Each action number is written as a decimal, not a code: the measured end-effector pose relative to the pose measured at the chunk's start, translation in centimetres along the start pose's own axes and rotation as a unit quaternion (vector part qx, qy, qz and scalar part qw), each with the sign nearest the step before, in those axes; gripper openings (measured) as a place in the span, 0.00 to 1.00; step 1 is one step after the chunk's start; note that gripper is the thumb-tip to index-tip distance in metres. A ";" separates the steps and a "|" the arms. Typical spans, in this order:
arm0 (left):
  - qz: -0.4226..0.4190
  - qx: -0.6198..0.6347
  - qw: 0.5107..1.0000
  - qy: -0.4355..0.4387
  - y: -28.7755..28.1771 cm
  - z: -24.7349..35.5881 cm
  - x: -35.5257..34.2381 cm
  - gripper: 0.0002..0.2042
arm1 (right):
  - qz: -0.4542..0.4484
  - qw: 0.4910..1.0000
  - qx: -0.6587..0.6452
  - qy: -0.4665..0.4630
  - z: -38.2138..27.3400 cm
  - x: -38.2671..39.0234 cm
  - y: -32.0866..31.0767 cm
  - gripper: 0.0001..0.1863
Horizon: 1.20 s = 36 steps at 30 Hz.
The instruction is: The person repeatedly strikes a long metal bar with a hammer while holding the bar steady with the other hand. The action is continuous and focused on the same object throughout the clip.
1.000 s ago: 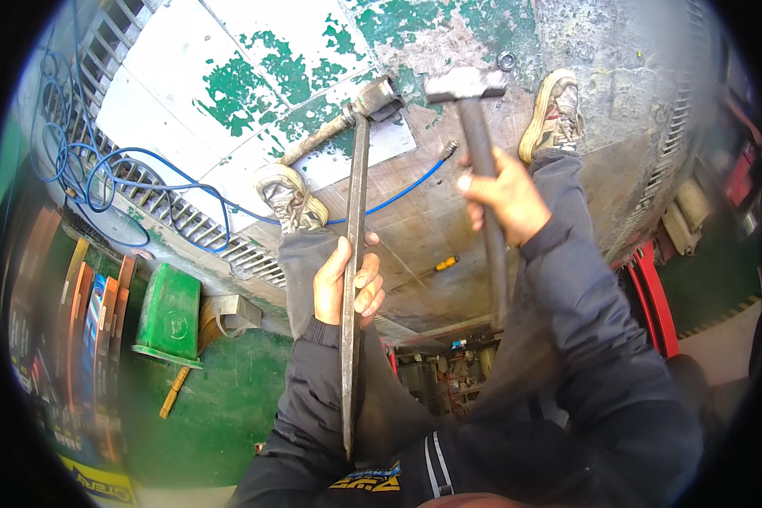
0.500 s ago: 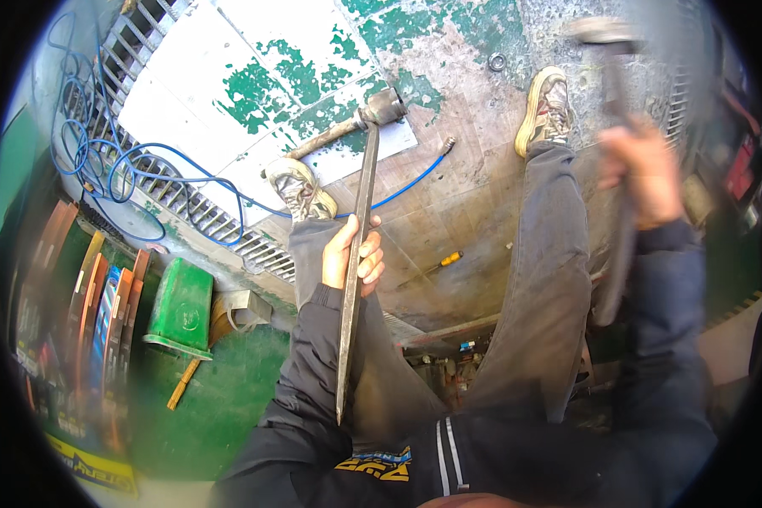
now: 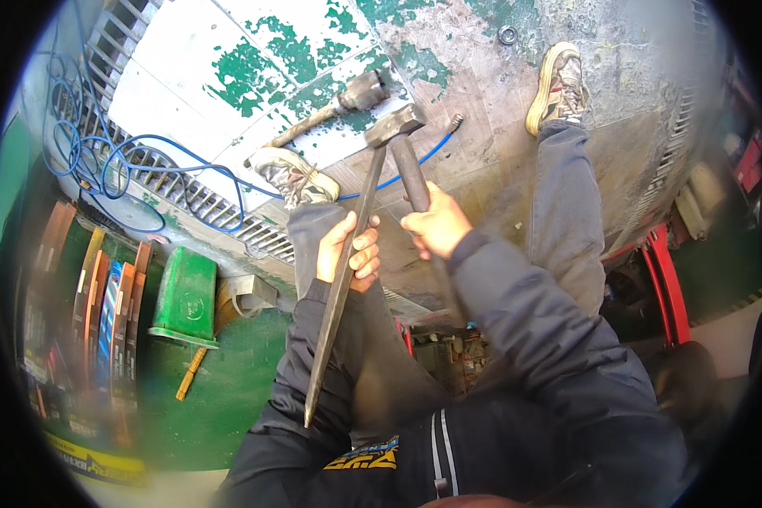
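My left hand (image 3: 351, 251) is wrapped round a long, tapered steel pry bar (image 3: 327, 326), which slants with its pointed end down toward my lap. In my closed right hand (image 3: 436, 223) is a hammer (image 3: 395, 126), gripped by its handle. The hammer head sits at the upper end of the bar and appears to touch it. Just beyond, on the floor by my left shoe (image 3: 295, 179), lies a metal shaft (image 3: 303, 125) with a thick cylindrical joint (image 3: 363, 92). The shaft is apart from both hands.
A blue air hose (image 3: 423, 159) crosses the floor behind the tools and coils over a grating (image 3: 127, 25) at the left. Nearer left are a green bin (image 3: 184, 296) and boxes (image 3: 102, 313). A red metal frame (image 3: 667, 292) stands at the right.
My right hand has swung the hammer from the far right, bringing its head down to the bar's upper end. The bar tilts a little more. A yellow screwdriver on the floor is now hidden.
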<state>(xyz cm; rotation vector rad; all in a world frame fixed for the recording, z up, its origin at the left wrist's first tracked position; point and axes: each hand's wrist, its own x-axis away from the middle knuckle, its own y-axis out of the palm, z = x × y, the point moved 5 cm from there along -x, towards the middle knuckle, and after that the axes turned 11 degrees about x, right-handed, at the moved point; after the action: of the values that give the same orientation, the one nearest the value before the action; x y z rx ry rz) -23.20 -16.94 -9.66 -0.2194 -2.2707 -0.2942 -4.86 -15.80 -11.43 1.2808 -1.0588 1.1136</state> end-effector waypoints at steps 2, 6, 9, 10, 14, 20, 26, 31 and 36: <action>0.143 -0.031 0.988 0.050 -1.9 -0.1 0.0 0.17 | -0.051 0.999 -0.019 -0.003 3.1 -0.7 -1.1 0.27; 0.188 -0.182 0.957 0.125 -2.4 -0.4 0.6 0.16 | 0.018 0.999 0.018 0.039 4.8 -0.2 -6.3 0.19; 0.103 -0.222 0.965 0.090 -1.2 -0.3 2.1 0.19 | 0.120 0.991 -0.046 0.036 3.7 1.5 -8.6 0.16; 0.104 -0.219 0.967 0.081 -1.1 -0.1 2.5 0.20 | 0.149 0.986 -0.066 0.035 3.5 2.4 -8.9 0.16; 0.134 -0.205 0.968 0.048 -2.2 -1.2 3.9 0.23 | 0.165 0.976 -0.140 0.024 4.1 7.7 -8.7 0.17; 0.286 -0.358 0.884 0.086 -5.1 -5.0 3.9 0.23 | 0.008 0.966 -0.250 -0.061 4.0 9.2 -6.9 0.12; 0.349 -0.372 0.849 0.135 -5.1 -9.0 2.2 0.23 | -0.025 0.987 -0.151 -0.048 5.1 8.0 -8.4 0.11; 0.349 -0.378 0.836 0.192 -4.4 -7.7 0.9 0.24 | 0.002 0.980 -0.198 -0.030 6.6 8.3 -8.9 0.11; 0.324 -0.378 0.848 0.185 -3.7 -3.8 0.5 0.24 | 0.038 0.958 -0.284 -0.009 8.4 6.2 -7.4 0.11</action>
<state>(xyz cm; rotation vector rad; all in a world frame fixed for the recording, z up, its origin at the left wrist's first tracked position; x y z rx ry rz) -21.73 -21.46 -7.43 -1.1955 -1.4785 -0.7759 3.64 -23.84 -6.32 0.7954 -1.3302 0.7690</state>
